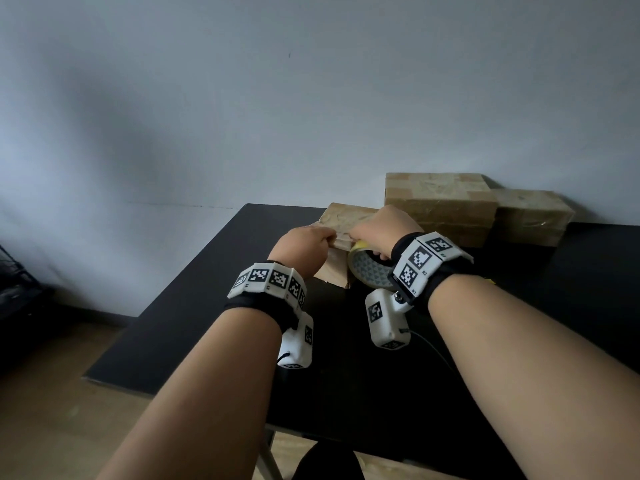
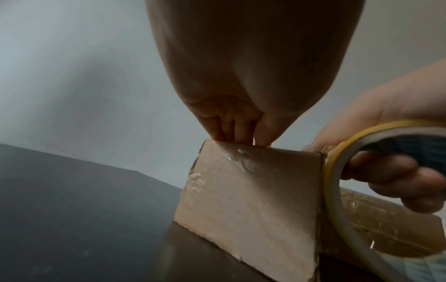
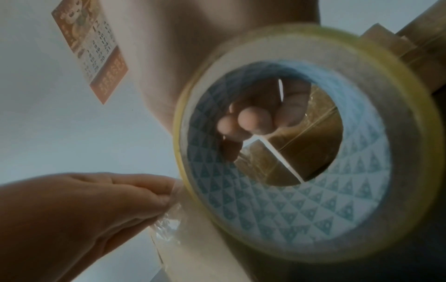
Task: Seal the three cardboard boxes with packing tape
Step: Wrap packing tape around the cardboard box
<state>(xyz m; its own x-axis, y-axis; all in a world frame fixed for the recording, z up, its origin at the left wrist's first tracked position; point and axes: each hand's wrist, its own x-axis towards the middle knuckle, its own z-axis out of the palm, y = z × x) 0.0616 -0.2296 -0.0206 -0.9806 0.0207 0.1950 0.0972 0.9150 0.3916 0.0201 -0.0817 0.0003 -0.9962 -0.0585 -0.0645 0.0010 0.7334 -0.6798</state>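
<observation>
Left hand [image 1: 304, 249] pinches tape end on box [image 1: 346, 220]; right hand [image 1: 381, 230] grips roll [image 1: 367, 270] thru hole. Tape's thin & sticky.

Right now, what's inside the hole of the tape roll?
The right hand's fingers curl through the tape roll's core, gripping it. Through the hole, taped boxes show behind. The roll's far side is hidden.

Open worktop [image 1: 194, 306] lies left and near; two stacked boxes [image 1: 440, 202] wall off the back right, and the near box [image 1: 346, 216] blocks the middle, both hands crowding it.
</observation>
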